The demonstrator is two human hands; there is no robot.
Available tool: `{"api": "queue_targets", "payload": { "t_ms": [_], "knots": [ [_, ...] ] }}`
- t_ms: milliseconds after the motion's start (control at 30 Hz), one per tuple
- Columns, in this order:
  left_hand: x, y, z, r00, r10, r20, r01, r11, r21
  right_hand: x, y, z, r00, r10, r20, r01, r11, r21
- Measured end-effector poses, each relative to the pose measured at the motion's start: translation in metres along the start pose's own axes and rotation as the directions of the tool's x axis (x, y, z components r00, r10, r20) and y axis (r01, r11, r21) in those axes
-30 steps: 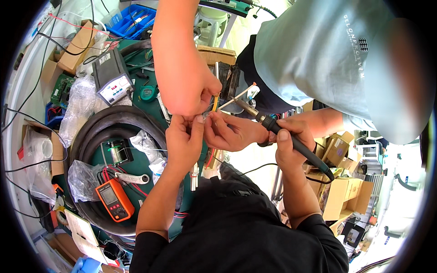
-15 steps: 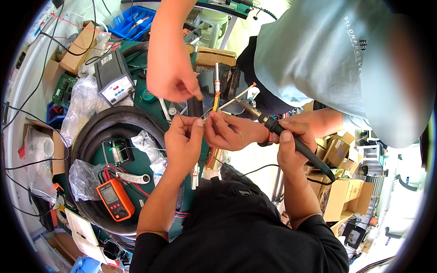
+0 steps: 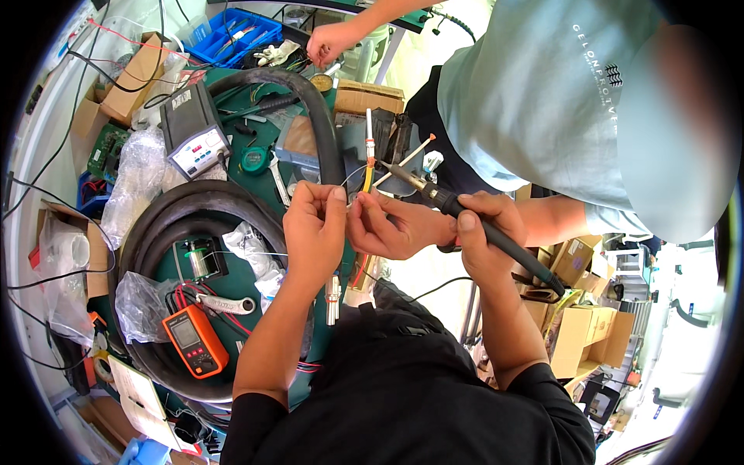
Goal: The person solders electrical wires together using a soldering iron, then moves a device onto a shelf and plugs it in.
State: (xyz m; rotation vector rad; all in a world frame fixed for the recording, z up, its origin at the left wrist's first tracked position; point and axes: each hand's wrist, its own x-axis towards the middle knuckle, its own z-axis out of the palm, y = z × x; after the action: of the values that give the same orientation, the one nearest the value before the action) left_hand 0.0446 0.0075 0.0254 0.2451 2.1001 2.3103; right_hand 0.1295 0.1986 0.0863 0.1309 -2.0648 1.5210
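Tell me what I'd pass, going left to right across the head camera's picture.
Green rectangular circuit board, orange boxy plastic multimeter, round teal tape measure, wearer's bare left hand, co-worker's bare nearer hand, wearer's bare right hand, open brown cardboard box.

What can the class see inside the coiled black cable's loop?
A spool of thin wire, an orange multimeter, a silver tool and parts of a clear plastic bag and white wrapping, on a green mat. The mat beneath the multimeter is covered and cannot be seen.
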Motion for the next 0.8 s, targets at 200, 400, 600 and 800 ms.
{"api": "queue_targets", "payload": {
  "t_ms": [200,400,600,800],
  "knots": [
    [0.001,-0.001,0.004,0.997,-0.073,0.033,0.076,0.993,-0.088,0.007,0.006,0.004,0.997,-0.043,0.067,0.050,0.993,-0.111],
    [0.003,-0.006,0.003,0.998,-0.065,0.017,0.066,0.996,-0.063,0.007,0.015,0.003,0.997,-0.028,0.071,0.035,0.994,-0.104],
    [0.002,-0.004,0.002,0.997,-0.073,0.025,0.075,0.994,-0.074,0.006,0.018,0.005,1.000,0.011,0.018,-0.011,1.000,-0.018],
    [0.003,-0.006,0.002,0.998,-0.064,0.022,0.065,0.996,-0.066,0.007,0.018,0.006,0.999,0.033,0.005,-0.033,0.999,-0.003]
  ]
}}
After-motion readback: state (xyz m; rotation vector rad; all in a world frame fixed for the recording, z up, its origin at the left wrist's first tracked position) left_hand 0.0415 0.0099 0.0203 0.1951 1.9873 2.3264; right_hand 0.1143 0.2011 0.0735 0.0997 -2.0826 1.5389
